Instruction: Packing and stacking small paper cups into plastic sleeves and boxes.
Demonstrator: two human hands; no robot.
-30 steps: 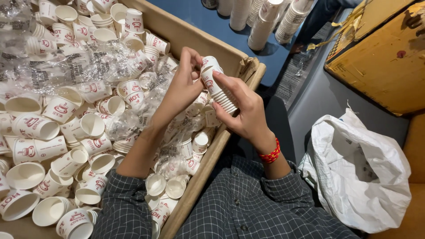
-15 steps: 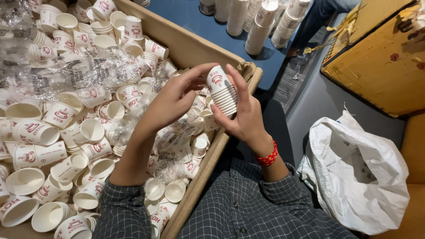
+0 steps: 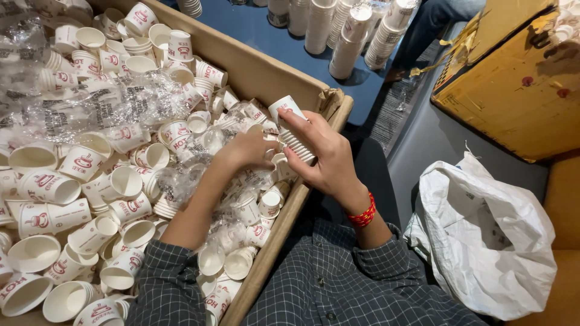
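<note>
Now | left hand [image 3: 251,148] dropped into loose cups [image 3: 90,181], fingers curled (grip unclear) | right hand [image 3: 323,160] clamps nested stack [image 3: 293,130] | collecting continues

Large cardboard box [image 3: 284,75] heaped with loose white paper cups [image 3: 90,181]; crumpled clear plastic wrap [image 3: 90,108] lies toward its far left. Blue floor [image 3: 254,27] beyond the far edge bears tall cup stacks [image 3: 350,39].

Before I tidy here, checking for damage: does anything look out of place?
Yes: clear plastic wrap lies crumpled over the loose paper cups jumbled in the cardboard box. No cup looks crushed.
</note>
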